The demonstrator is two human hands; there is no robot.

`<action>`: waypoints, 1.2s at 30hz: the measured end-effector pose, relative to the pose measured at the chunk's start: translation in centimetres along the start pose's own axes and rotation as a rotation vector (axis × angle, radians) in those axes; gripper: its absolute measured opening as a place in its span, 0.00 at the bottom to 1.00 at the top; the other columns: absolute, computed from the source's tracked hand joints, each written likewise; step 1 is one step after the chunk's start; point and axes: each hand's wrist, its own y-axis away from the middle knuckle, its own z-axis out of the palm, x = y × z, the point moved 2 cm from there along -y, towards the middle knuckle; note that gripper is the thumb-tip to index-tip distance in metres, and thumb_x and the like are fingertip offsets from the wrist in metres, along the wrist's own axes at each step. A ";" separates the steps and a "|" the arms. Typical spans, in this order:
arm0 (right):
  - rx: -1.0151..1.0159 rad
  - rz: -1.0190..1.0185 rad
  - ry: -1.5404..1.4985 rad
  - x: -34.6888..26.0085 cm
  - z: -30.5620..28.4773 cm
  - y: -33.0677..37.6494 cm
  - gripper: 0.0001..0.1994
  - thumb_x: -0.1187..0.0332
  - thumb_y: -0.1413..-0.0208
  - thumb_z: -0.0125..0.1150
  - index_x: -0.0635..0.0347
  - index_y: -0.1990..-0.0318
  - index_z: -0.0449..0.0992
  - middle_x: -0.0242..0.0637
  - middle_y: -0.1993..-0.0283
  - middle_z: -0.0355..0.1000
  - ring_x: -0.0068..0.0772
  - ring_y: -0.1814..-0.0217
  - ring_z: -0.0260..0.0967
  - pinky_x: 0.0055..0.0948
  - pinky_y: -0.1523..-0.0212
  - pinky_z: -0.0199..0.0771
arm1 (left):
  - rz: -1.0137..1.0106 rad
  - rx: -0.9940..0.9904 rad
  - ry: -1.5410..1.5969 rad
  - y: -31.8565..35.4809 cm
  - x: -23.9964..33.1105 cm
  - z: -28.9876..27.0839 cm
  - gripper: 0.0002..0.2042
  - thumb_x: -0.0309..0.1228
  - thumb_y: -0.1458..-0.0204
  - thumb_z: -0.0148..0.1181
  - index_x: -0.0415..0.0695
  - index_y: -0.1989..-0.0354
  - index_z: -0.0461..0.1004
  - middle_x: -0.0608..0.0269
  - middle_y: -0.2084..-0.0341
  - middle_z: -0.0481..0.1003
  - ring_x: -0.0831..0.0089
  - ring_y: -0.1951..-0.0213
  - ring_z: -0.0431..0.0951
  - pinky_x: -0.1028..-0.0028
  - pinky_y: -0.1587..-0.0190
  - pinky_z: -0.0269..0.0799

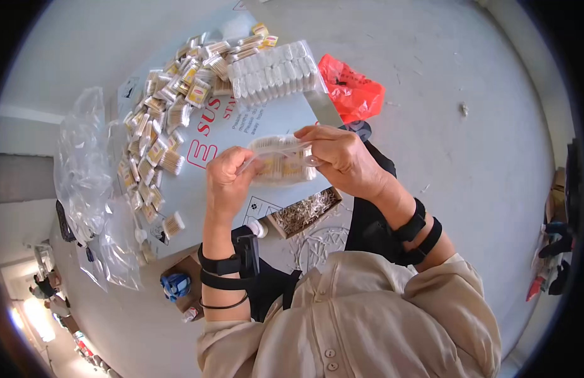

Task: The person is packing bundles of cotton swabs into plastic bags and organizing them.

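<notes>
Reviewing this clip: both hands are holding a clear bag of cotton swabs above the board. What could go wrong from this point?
1. The clear bag of swabs is pinched only by the left hand and right hand in mid-air; a slip could spill swabs.
2. The heap of small swab packs runs right along the board's left edge, so a nudge might push some off.
3. The open box of loose sticks sits just below the hands; a dropped bag may upset it.

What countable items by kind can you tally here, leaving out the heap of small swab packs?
Hands: 2, left hand and right hand
Clear swab packet held between both hands: 1
Large clear bag of white pieces: 1
Red plastic bag: 1
Open box of loose sticks: 1
Total: 6
</notes>
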 end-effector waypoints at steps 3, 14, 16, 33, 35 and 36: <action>0.124 -0.082 -0.097 -0.4 0.1 -0.3 0.09 0.82 0.56 0.66 0.68 0.77 0.68 0.47 0.53 0.75 0.49 0.44 0.72 0.38 0.54 0.77 | 0.548 0.201 -0.297 -0.5 0.9 0.2 0.07 0.23 0.57 0.66 0.38 0.75 0.72 0.62 0.68 0.75 0.62 0.60 0.73 0.69 0.61 0.69; 0.276 -0.015 0.126 0.2 0.8 0.1 0.07 0.83 0.56 0.63 0.68 0.73 0.69 0.43 0.69 0.71 0.48 0.68 0.73 0.33 0.67 0.74 | 0.619 0.380 -0.496 0.2 1.6 2.7 0.09 0.24 0.53 0.63 0.41 0.71 0.67 0.59 0.78 0.69 0.54 0.73 0.72 0.62 0.72 0.68; 0.225 0.006 0.170 0.7 1.0 -0.7 0.07 0.83 0.56 0.63 0.68 0.73 0.69 0.43 0.68 0.71 0.48 0.67 0.73 0.34 0.67 0.74 | 0.617 0.394 -0.489 -0.2 0.5 2.8 0.08 0.23 0.52 0.63 0.41 0.70 0.68 0.59 0.78 0.69 0.54 0.74 0.72 0.62 0.72 0.68; 0.300 -0.185 0.212 -0.2 1.6 0.1 0.09 0.81 0.58 0.64 0.66 0.70 0.68 0.44 0.69 0.65 0.50 0.67 0.67 0.40 0.66 0.69 | 0.690 0.415 -0.276 -0.3 0.0 1.8 0.02 0.22 0.49 0.56 0.38 0.67 0.71 0.57 0.68 0.74 0.55 0.63 0.74 0.62 0.58 0.68; 0.137 -0.130 0.129 -0.2 1.6 0.1 0.10 0.81 0.60 0.66 0.65 0.70 0.70 0.44 0.68 0.66 0.50 0.66 0.67 0.39 0.65 0.70 | 0.662 0.324 -0.293 -0.1 0.1 2.0 0.03 0.23 0.48 0.58 0.38 0.67 0.71 0.58 0.69 0.74 0.55 0.63 0.73 0.62 0.58 0.68; 0.107 -0.058 0.119 -0.3 1.4 0.4 0.11 0.79 0.59 0.68 0.65 0.71 0.70 0.43 0.65 0.68 0.48 0.63 0.69 0.37 0.63 0.72 | 0.625 0.323 -0.238 0.0 -0.2 2.1 0.06 0.24 0.50 0.59 0.38 0.66 0.71 0.59 0.70 0.74 0.56 0.63 0.73 0.62 0.57 0.68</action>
